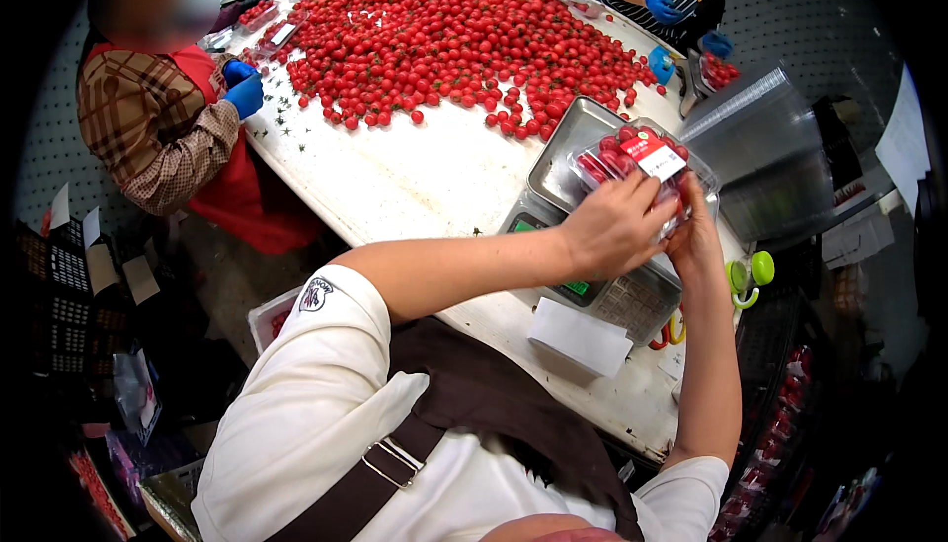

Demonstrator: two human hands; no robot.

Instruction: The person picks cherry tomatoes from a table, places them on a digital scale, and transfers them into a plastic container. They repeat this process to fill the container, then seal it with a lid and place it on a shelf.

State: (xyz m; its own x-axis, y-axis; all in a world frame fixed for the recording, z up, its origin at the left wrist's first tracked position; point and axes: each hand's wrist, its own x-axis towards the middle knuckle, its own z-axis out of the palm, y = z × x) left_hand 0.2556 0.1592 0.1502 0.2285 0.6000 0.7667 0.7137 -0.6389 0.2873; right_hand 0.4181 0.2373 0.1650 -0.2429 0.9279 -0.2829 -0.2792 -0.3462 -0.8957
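A clear plastic punnet of cherry tomatoes with a red and white label is above the steel pan of a scale. My left hand is closed on the near side of the punnet, fingers bent at its edge by the label. My right hand grips its right side, thumb and fingers close to my left hand. Both hands hide the punnet's near corner. The scale's green-lit display shows partly under my left forearm.
Loose cherry tomatoes are heaped across the white table. Clear plastic lids or trays stand stacked at right. A white box lies by the scale, near green-handled scissors. Blue-gloved co-workers stand at left and far right.
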